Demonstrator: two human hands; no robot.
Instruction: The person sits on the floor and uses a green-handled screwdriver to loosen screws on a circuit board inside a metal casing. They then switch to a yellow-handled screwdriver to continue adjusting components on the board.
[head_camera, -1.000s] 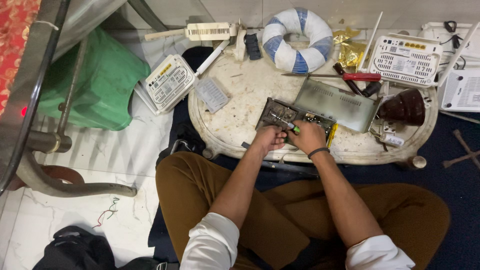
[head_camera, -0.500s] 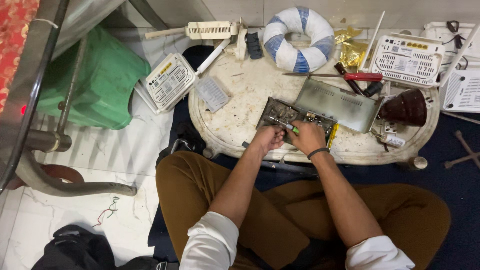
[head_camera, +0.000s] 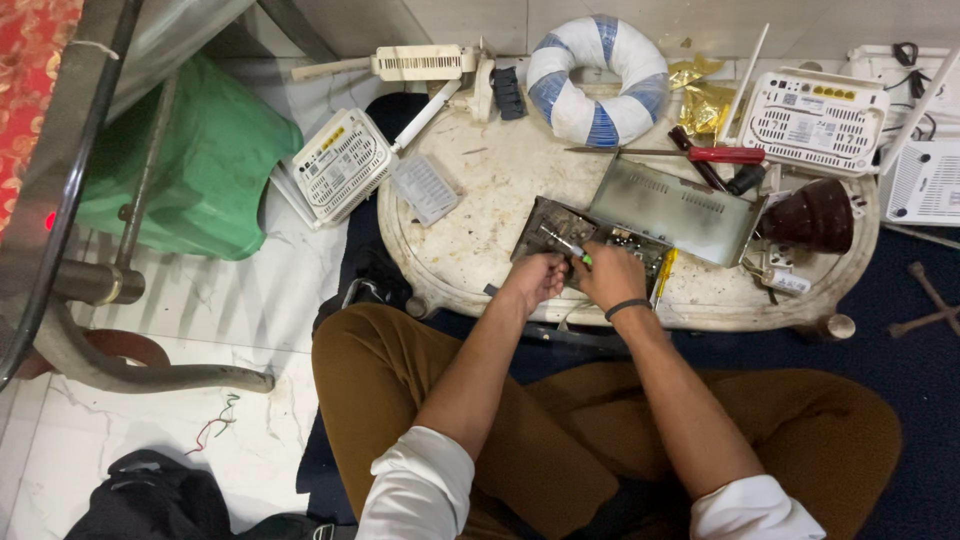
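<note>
Gold packets: two crinkled foil wrappers (head_camera: 703, 95) lay at the far edge of the worktop (head_camera: 470, 200), between the tape ring and a white router
Tape ring: a thick roll (head_camera: 597, 78) wound in white and blue bands, round with an open middle, lay at the back of the worktop
Routers: one white slotted plastic box (head_camera: 343, 165) with small coloured label marks hung off the worktop's left edge; another (head_camera: 817, 118) with a yellow strip of ports sat at the far right
Worktop: oval, pale, stained and scuffed, with a moulded rim
Metal cover: a dull grey sheet housing (head_camera: 676, 208) with a row of small vent holes lay just beyond the circuit board
Circuit board: dark, rectangular (head_camera: 555, 225), flat on the near edge of the worktop, right in front of the person and partly under both hands
Left hand: (head_camera: 535, 279) curled closed at the board's near edge, wrist bent down; what it gripped could not be told
Right hand: (head_camera: 612, 274) fingers closed round a thin screwdriver (head_camera: 566, 245) with a green collar, its metal shaft slanting up-left over the board; a dark band circled the wrist
Red-handled tool: a long screwdriver (head_camera: 690, 154) lay behind the cover
Green bag: soft plastic (head_camera: 190, 165) on the floor to the left
</note>
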